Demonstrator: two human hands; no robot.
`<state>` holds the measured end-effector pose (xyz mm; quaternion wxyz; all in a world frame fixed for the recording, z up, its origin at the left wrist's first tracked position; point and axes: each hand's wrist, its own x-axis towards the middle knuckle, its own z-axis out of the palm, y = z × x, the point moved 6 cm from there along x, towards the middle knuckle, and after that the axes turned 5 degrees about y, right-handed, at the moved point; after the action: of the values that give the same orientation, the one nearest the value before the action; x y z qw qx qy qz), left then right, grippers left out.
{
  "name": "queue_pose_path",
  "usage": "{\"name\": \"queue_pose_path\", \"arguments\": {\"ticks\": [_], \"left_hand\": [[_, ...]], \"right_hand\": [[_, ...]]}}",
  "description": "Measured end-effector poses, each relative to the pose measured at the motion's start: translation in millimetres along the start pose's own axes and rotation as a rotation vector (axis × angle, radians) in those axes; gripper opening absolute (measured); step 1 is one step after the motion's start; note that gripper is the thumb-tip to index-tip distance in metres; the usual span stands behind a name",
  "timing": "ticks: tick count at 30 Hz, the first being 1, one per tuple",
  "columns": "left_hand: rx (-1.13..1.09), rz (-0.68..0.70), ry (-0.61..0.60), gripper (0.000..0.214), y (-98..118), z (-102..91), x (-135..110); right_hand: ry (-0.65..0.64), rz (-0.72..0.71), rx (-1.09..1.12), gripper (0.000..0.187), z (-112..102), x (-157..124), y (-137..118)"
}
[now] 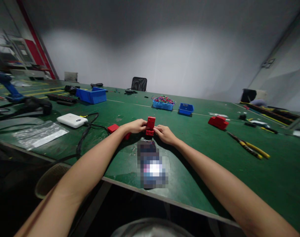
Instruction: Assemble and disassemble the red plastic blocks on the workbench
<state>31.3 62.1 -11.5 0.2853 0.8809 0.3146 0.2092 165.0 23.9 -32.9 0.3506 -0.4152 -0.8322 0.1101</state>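
Being steadied, apparently, the red part point(151, 122) is pinched by left hand point(137, 125) and right hand point(166, 134) inside the tabletop's point(122, 171) front edge.

Workroom: walls and furniture

Back wall point(150, 49), pale grey; lit in a broad band, dark above. Side wall point(286, 42), right, grey, with a small fitting point(267, 63). Red post point(34, 36), left, slanting. Table point(199, 141), large, green-topped, pale edge. Chair point(139, 84), black mesh back, behind table's far edge.

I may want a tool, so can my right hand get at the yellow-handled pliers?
Probably yes: only green tabletop shows between the right hand and the pliers, though that hand seems to be holding the red part and may need to let go first.
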Motion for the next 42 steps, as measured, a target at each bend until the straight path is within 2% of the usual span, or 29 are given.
{"name": "queue_pose_path", "arguments": {"ticks": [9, 24, 32, 38, 42], "left_hand": [[0.011, 0.001, 0.010, 0.032, 4.6, -1.1, -1.8], [0.063, 0.031, -0.022, 0.037, 3.3, -0.3, -1.6], [0.110, 0.039, -0.081, 0.044, 2.4, 1.5, -1.4], [0.008, 0.040, -0.035, 0.047, -2.1, 2.6, -0.1], [-0.072, 0.033, -0.043, 0.048, -1.3, 2.7, -1.2]], "right_hand": [[0.026, 0.028, -0.004, 0.046, -0.7, 1.2, 1.8], [0.025, -0.003, -0.065, 0.042, -0.3, -0.3, -2.6], [0.016, 0.007, -0.070, 0.040, 0.3, 0.4, 0.0], [0.031, 0.022, -0.059, 0.038, 1.4, 0.7, -0.2], [0.074, 0.066, 0.067, 0.034, -1.7, 1.3, 1.7]]}}
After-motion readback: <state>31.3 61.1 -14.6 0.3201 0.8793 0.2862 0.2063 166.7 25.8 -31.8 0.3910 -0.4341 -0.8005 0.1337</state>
